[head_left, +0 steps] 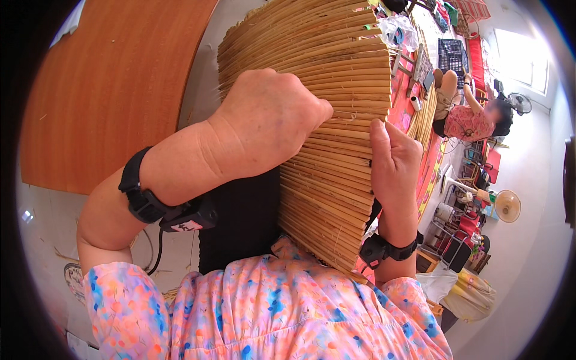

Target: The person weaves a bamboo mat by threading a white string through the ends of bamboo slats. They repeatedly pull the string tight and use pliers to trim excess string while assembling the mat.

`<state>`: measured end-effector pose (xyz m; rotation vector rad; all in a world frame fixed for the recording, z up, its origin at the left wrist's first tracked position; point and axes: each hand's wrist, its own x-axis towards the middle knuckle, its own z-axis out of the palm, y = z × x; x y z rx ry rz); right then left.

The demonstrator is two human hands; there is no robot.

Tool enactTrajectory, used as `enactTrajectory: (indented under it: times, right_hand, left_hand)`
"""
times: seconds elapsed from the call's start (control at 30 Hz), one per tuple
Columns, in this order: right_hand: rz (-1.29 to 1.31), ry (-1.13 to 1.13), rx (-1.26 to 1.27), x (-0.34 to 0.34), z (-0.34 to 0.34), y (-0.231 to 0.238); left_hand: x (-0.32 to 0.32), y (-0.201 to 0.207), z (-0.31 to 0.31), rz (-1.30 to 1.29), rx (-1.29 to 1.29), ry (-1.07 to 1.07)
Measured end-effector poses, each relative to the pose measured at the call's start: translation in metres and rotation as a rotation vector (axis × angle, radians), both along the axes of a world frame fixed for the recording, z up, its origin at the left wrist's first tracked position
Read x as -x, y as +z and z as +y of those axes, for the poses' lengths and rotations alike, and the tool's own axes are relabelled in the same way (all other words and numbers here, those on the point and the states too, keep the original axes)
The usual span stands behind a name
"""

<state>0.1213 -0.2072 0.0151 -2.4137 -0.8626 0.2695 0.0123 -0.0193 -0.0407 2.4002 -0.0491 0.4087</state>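
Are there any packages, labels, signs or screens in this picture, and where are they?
Small white label: on the black device strapped to the left wrist, rectangular, dark marks.
Clear plastic bag: beyond the mat's top edge, crumpled, bluish contents.
No signs or screens visible.

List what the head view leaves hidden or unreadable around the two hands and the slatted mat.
- Left hand: fingertips curl behind the tan bamboo-slat mat; its grip is unseen.
- Right hand: fingers hidden behind the mat's edge.
- Mat's lower end: covered by the pink floral sleeve.
- Mat's top: cut off by the upper edge.
- Distant seated person: too small and blurred.
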Motion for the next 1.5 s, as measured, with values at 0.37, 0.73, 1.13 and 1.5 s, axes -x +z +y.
enactTrajectory:
  times: [0.37,0.73,1.13,1.5]
  right_hand:
    - [-0.018,0.025,-0.002,0.004,0.001,0.005]
    - [-0.011,0.056,-0.068,0.004,0.004,0.002]
    - [-0.051,0.222,-0.116,0.0,0.004,-0.001]
    - [0.374,0.095,-0.453,0.055,-0.013,-0.013]
  left_hand:
    - [-0.001,0.013,0.0,-0.044,-0.165,-0.023]
    - [-0.007,0.035,0.002,0.056,-0.295,-0.048]
    - [-0.008,0.029,0.004,0.086,-0.225,-0.068]
    - [0.034,0.047,0.022,0.3,0.198,0.011]
